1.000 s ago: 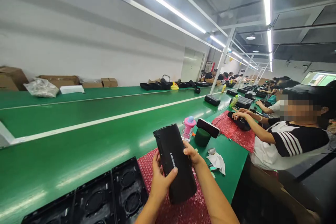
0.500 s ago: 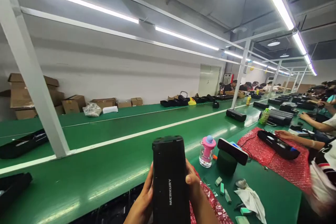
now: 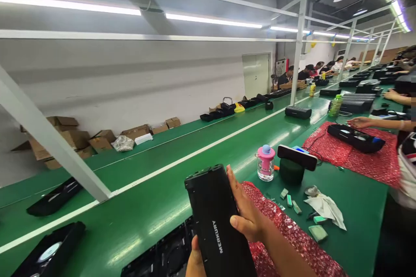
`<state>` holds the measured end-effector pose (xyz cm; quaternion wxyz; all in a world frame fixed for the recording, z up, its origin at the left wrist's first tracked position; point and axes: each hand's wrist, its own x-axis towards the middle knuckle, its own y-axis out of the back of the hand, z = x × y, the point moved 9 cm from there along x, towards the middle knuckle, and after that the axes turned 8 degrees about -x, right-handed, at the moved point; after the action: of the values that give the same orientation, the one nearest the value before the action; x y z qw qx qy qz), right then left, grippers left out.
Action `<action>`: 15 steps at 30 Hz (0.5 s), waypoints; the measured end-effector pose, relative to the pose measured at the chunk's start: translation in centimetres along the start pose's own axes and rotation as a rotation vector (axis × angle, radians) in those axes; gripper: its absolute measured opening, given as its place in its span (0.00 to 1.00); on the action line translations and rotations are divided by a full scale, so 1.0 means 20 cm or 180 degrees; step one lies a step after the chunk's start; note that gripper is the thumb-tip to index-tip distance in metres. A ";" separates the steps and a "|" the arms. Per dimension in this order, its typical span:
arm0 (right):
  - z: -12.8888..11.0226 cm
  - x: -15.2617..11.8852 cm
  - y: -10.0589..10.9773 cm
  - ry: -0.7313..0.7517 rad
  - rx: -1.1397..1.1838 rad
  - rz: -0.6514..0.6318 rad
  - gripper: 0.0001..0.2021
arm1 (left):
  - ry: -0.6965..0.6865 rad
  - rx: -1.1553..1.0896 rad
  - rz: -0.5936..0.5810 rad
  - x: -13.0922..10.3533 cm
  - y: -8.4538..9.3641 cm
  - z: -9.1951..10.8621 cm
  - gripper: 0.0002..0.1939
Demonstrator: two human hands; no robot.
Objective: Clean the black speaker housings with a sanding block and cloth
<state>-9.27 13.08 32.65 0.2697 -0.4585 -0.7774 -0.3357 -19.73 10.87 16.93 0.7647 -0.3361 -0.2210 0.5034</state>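
A long black speaker [image 3: 216, 220] marked MERKURY stands tilted in front of me, its top end leaning left. My left hand [image 3: 195, 259] grips its lower left side; only the thumb and part of the hand show. Along the right edge lies my right hand [image 3: 248, 214], fingers stretched up the side and thumb on the front face. Behind the speaker, at lower left, an open black housing [image 3: 159, 253] with its inside showing lies on the green bench. Red bubble wrap [image 3: 279, 225] is spread under my right forearm.
A pink-topped bottle [image 3: 265, 164] and a propped phone [image 3: 297, 158] stand to the right. Small green-white blocks [image 3: 317, 233] and a crumpled cloth [image 3: 326, 208] lie nearer. A co-worker's hand [image 3: 359, 122] touches another black housing [image 3: 355, 138]. A white post [image 3: 65, 147] rises at left.
The view has swung downward and to the left. The speaker has tilted leftward. My right hand's fingers now stretch along its side, and my left hand has slipped lower in view.
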 end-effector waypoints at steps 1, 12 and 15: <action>-0.05 0.00 0.05 0.0092 -0.0326 0.0140 0.40 | -0.0052 0.0072 -0.0077 0.01 -0.03 0.04 0.41; -0.24 -0.05 0.22 0.0181 -0.1829 0.1379 0.51 | -0.0279 0.0580 0.0087 0.07 -0.25 0.16 0.54; -0.17 -0.04 -0.09 0.0340 -0.1746 0.0828 0.42 | -0.0593 0.0677 0.0316 0.02 -0.14 0.26 0.48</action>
<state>-10.06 9.32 33.72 0.2171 -0.5916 -0.5773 -0.5193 -21.29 12.03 22.57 0.7463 -0.2156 -0.2195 0.5902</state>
